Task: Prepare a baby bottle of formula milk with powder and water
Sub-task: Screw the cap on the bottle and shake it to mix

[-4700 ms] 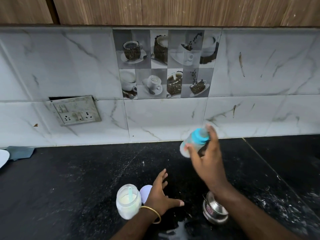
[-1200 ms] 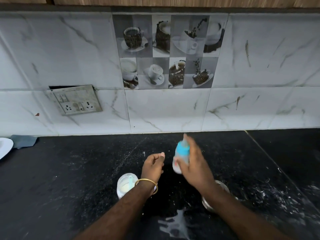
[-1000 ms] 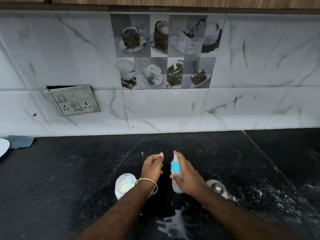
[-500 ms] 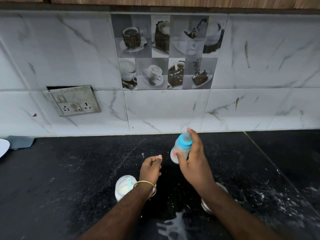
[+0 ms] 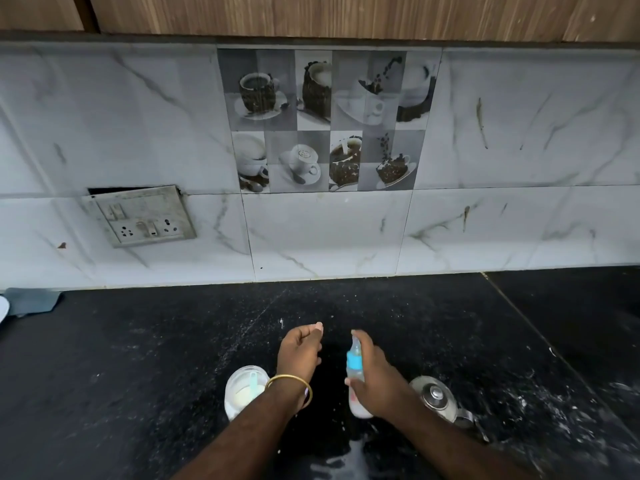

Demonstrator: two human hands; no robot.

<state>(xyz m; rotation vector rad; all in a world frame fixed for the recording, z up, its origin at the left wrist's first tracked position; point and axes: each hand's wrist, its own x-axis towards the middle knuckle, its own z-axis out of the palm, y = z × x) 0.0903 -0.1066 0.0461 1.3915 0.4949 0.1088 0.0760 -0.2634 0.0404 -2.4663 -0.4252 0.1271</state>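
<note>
Over the black counter (image 5: 138, 358) the right hand (image 5: 377, 379), gripping the capped bottle (image 5: 355, 375), has swung it back down from its raised position, still shaking to mix, while the left hand (image 5: 298, 351) hovers loosely curled, empty.

Motion-blurred baby bottle (image 5: 355, 374), white plate (image 5: 2, 308) cut off at left edge.

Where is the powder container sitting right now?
In the head view, the powder container stands open on the black counter, low and left of centre, just left of the left hand's wrist.
</note>
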